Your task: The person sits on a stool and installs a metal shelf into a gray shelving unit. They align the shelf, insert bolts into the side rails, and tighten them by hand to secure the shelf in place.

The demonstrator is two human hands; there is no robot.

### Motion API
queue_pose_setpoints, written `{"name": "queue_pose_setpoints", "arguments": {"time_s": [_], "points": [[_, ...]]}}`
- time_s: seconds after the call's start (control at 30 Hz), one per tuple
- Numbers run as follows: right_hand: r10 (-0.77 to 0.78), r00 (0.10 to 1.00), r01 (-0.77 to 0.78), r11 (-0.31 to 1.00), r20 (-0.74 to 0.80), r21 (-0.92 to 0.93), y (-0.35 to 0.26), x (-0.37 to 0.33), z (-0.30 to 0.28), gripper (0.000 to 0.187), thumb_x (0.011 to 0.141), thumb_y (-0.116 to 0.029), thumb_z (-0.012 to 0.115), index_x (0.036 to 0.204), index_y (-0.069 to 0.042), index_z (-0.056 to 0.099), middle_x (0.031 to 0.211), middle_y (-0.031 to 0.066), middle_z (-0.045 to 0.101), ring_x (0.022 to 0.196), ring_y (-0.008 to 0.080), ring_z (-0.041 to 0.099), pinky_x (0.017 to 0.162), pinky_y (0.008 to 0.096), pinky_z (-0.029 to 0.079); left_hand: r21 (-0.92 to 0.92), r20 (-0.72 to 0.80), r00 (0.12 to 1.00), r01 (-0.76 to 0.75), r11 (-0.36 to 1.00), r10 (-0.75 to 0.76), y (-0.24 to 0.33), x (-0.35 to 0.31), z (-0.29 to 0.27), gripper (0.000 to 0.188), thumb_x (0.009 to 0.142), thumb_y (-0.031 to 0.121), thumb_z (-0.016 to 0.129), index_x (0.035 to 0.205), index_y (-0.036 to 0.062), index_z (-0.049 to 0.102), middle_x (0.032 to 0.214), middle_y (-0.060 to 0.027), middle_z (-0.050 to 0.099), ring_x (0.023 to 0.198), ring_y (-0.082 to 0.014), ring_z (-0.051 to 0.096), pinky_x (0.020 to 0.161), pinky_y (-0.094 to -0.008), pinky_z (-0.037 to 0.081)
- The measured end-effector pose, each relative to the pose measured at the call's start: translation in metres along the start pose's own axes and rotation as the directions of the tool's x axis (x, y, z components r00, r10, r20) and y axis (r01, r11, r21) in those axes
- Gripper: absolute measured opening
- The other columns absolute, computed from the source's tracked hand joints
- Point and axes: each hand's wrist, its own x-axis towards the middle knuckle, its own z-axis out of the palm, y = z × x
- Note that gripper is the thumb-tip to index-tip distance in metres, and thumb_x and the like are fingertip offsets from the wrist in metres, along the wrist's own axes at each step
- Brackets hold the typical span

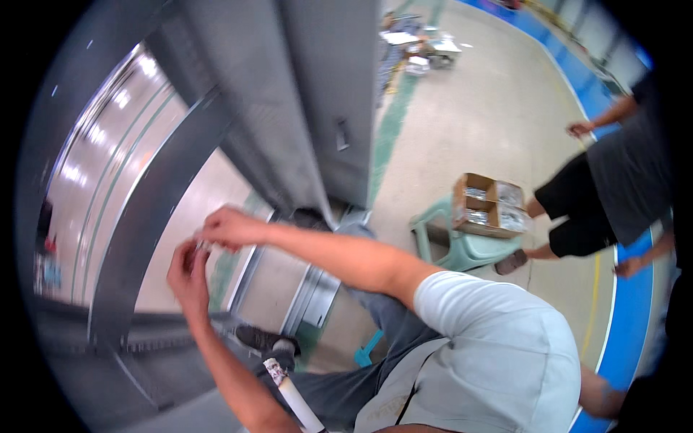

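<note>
My left hand (189, 278) and my right hand (229, 227) meet at the left of the view, inside the opening of a dark grey metal frame (148, 187). Both hands are closed, fingertips pinched around a small shiny metal piece (203, 245). Blur and the fingers hide its exact kind. My right forearm crosses over from the right, while the left one rises from the lower edge. Neither hand appears to touch the frame.
Right of the tall grey panels (332, 94), a cardboard box (489, 206) with compartments of small metal parts stands on a pale green stool (462, 249). A person in dark clothes (621, 184) is beside it. A burning cigarette (292, 397) juts in below. Loose materials (422, 54) lie farther back.
</note>
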Motion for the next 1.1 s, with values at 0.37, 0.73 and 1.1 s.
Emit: {"name": "queue_pose_setpoints", "arguments": {"time_s": [0.37,0.73,1.1], "points": [[0.052,0.997,-0.055,0.997,0.053,0.056,-0.007,-0.007,-0.003,0.032,0.095,-0.031,0.069,0.094,0.000,0.061,0.070,0.0055,0.062,0.052,0.0130,0.059,0.045,0.0249,0.046,-0.043,0.011,1.000,0.013,0.999,-0.013,0.011,-0.002,0.007,0.022,0.096,0.004,0.066,0.116,-0.0033,0.062,0.098,-0.0049,0.066,0.084,-0.0102,0.064,0.078,-0.0243,0.053],[-0.149,0.987,0.130,0.965,0.065,0.229,-0.002,-0.006,0.002,0.027,0.094,-0.026,0.069,0.092,-0.001,0.062,0.074,0.0068,0.063,0.056,0.0139,0.063,0.045,0.0270,0.048,-0.107,0.017,1.000,0.005,0.994,-0.004,0.012,-0.002,0.005,0.020,0.096,0.003,0.065,0.115,-0.0037,0.062,0.096,-0.0042,0.066,0.084,-0.0096,0.063,0.077,-0.0243,0.053],[-0.079,0.994,0.066,0.983,0.069,0.171,-0.001,-0.008,-0.004,0.024,0.094,-0.019,0.069,0.088,0.003,0.063,0.071,0.0088,0.065,0.058,0.0150,0.065,0.049,0.0275,0.052,-0.116,0.021,1.000,0.014,0.993,-0.012,0.005,-0.001,0.006,0.019,0.095,0.000,0.064,0.114,-0.0047,0.062,0.094,-0.0056,0.066,0.084,-0.0104,0.064,0.078,-0.0251,0.053]]}}
